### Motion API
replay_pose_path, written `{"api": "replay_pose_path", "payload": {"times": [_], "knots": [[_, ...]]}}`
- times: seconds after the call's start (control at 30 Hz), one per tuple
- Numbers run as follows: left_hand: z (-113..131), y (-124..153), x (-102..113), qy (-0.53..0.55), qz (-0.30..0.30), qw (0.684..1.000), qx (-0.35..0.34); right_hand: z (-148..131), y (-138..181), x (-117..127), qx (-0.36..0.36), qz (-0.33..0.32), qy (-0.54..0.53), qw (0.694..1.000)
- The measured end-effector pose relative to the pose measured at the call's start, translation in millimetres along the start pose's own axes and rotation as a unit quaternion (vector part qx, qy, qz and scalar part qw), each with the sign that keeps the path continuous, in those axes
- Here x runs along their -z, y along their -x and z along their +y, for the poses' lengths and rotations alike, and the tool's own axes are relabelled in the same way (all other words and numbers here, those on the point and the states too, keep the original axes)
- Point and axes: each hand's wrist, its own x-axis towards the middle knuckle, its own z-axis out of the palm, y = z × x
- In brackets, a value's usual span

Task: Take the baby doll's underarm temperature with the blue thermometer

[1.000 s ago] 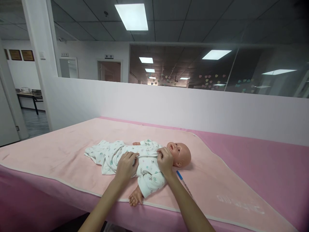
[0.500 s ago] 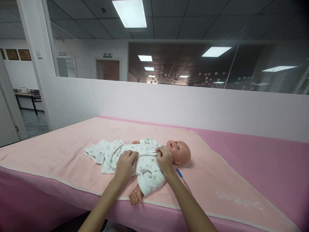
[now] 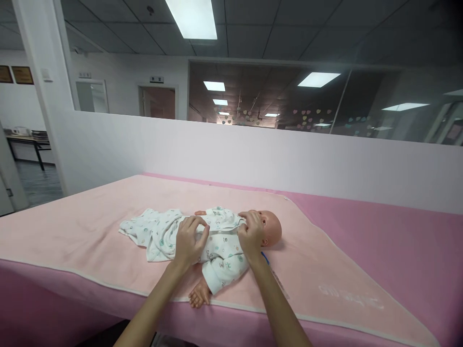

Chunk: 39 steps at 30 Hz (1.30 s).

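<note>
On one pink mat [image 3: 90, 231], one doll [image 3: 226, 246] lies near the front edge, open room behind; left hand [image 3: 190, 241] and right hand [image 3: 252, 236] curl over it, grip unclear from here.

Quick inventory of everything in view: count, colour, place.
Doll: 1, tan, face up
Outfit: 1, printed white, on the doll
Stick: 1, blue-ended, beside the doll
Mat: 1, peach, under the doll
Sheet: 1, pink, under the mat
Partition: 1, white, behind the sheet
Window: 1, dark, above the partition
Hearts: several, mixed, on the window
Doorway: 1, reddish, left of the window
Large light: 1, white, overhead
Plaques: 2, brown, far left
Side table: 1, brown, far left
Left hand: 1, bare, over the outfit
Right hand: 1, bare, by the doll's head
</note>
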Motion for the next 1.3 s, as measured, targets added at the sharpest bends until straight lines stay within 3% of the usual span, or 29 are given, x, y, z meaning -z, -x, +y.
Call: {"api": "replay_pose_path", "payload": {"times": [0.1,0.23,0.33,0.47,0.53,0.7,0.8,0.93,1.03,1.17,1.3], "knots": [[10,-21,-9,0.095,-0.018,0.995,-0.012,-7,9,33,-0.1,0.067,-0.006,0.993],[15,-49,-36,0.154,-0.101,0.983,-0.019,3,48,80,-0.209,0.022,0.113,0.971],[6,-55,-59,0.167,-0.212,0.963,-0.015,20,82,104,-0.205,-0.064,0.226,0.95],[-9,-47,-71,0.205,-0.302,0.931,0.025,39,109,120,-0.152,-0.115,0.252,0.949],[-13,-42,-71,0.213,-0.29,0.932,0.035,42,112,124,-0.152,-0.115,0.249,0.949],[-14,-37,-72,0.184,-0.161,0.967,0.073,29,100,133,-0.232,-0.134,0.253,0.93],[-14,-36,-74,0.192,-0.107,0.969,0.108,13,91,137,-0.281,-0.087,0.263,0.919],[-18,-38,-74,0.229,-0.075,0.957,0.159,-5,69,135,-0.285,-0.001,0.197,0.938],[-23,-39,-76,0.26,-0.078,0.943,0.194,-16,41,122,-0.24,0.009,0.121,0.963],[-28,-39,-76,0.274,-0.084,0.934,0.214,-25,1,85,-0.104,-0.107,0.113,0.982],[-26,-38,-72,0.32,-0.094,0.922,0.196,-20,-26,33,-0.003,-0.204,0.244,0.948]]}}
